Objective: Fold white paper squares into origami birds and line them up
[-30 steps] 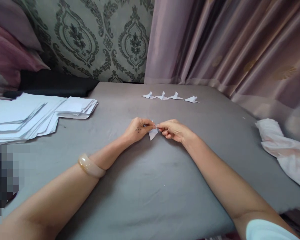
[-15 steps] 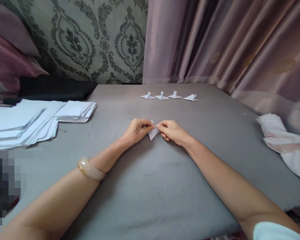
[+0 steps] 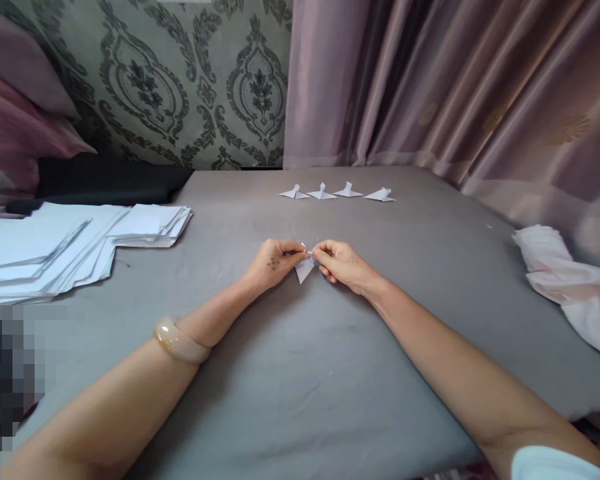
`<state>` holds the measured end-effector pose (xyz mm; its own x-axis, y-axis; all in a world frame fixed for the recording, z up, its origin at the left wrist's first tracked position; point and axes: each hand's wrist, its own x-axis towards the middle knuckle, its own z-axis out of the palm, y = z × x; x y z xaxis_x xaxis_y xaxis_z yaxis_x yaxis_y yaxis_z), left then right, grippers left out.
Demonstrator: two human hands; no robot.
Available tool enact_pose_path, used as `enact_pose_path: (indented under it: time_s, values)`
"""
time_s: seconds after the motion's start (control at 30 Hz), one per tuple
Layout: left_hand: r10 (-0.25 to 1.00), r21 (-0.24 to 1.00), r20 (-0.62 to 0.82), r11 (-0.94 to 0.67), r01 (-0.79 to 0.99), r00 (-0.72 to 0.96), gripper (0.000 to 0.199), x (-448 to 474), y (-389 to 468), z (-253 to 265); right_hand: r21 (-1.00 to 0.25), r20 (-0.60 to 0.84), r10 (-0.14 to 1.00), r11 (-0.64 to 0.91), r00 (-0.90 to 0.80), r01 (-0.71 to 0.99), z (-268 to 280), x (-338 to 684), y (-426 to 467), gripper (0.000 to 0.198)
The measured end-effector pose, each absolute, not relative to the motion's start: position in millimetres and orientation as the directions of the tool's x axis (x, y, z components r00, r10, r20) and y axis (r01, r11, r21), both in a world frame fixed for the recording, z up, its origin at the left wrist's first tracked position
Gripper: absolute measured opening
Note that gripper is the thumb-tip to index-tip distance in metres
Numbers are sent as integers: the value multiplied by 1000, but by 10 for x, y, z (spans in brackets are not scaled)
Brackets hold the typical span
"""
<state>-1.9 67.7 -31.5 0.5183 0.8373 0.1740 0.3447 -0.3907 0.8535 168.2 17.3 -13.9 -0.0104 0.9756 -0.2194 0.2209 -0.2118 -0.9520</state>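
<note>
Seen from above, a person's two bare hands meet near the middle of a grey cloth-covered bench [image 3: 300,380]; between them is a small folded white paper [image 3: 305,270], one pointed corner aimed down toward the viewer; the left hand [image 3: 273,263] has its grip closed, thumb and fingers pinching the upper part of the paper from the left; the right hand [image 3: 347,263] has its grip closed too, fingertips pinching the paper at its upper right, just beside the left fingertips; the finer folds are hidden by the fingers.

Beyond the hands, toward the far edge, four white folded paper figures [image 3: 323,195] stand in a row (the rightmost set a little apart), each with flat points and a small raised peak; at the left lie overlapping white paper sheets [image 3: 35,247], with a pile of smaller sheets [image 3: 145,225] at their right end; behind these is a black cloth [image 3: 110,180]; at the right edge lies a crumpled whitish cloth [image 3: 555,267].

A pale bangle [image 3: 181,341] circles the left forearm; a light sleeve [image 3: 555,465] shows on the right arm; behind are a patterned wall [image 3: 200,73] and a mauve curtain [image 3: 340,87]; a pixelated patch covers the lower left.
</note>
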Motion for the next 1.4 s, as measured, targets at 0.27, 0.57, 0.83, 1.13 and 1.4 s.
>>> enact_pose_path:
  time_s: [0.27, 0.57, 0.83, 1.13, 1.4]
  values:
    - [841, 842, 177, -398, 364, 511, 28, -4, 659, -317, -951, -209, 978, -200, -16, 237, -187, 1687, 198, 9]
    - [830, 831, 220, -435, 346, 513, 27, -20, 673, -348, -928, -129, 990, -100, -58, 358, -195, 1707, 162, 10]
    - [831, 815, 230, -449, 367, 507, 24, -12, 640, -289, -889, -39, 998, -16, -41, 457, -264, 1708, 169, 11]
    - [830, 819, 228, -447, 361, 509, 22, -7, 638, -296, -875, -13, 999, 14, -52, 483, -267, 1713, 168, 8]
    - [863, 763, 207, -438, 476, 461, 15, -8, 648, -297, -893, 60, 998, 54, -2, 447, -283, 1701, 188, 13]
